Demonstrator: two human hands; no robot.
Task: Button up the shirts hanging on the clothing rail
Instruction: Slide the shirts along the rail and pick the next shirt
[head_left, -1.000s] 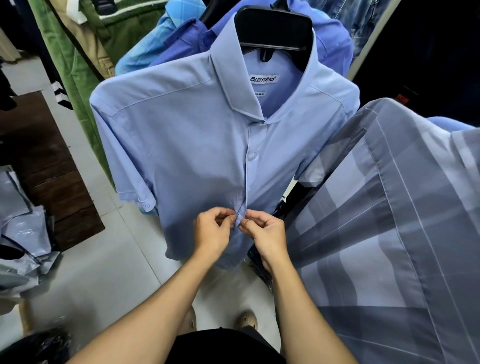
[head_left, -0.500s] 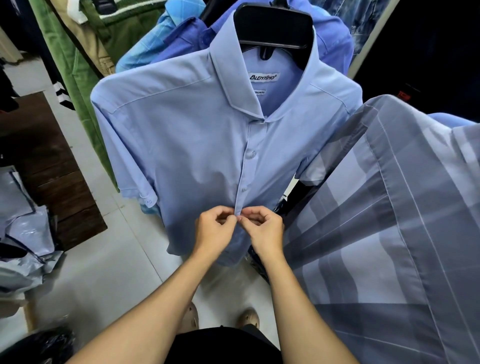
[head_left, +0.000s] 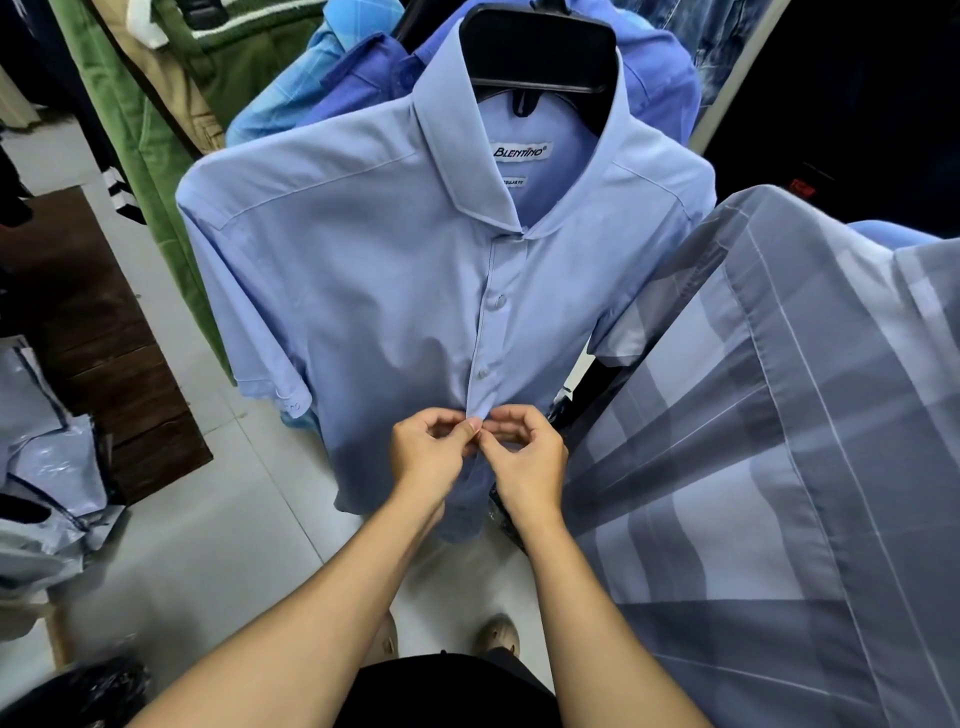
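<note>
We observed grey plastic bags (head_left: 47, 457) on the floor at far left. The light blue shirt (head_left: 363, 291) hung on a black hanger (head_left: 540, 47) at centre, its upper buttons fastened. Both forearms reached up to the placket at the shirt's lower front. Our left hand (head_left: 426, 457) pinched the placket edge between thumb and curled fingers; our right hand (head_left: 530, 457) pinched it directly opposite, fingertips touching. A grey striped shirt (head_left: 779, 441) hung at right.
</note>
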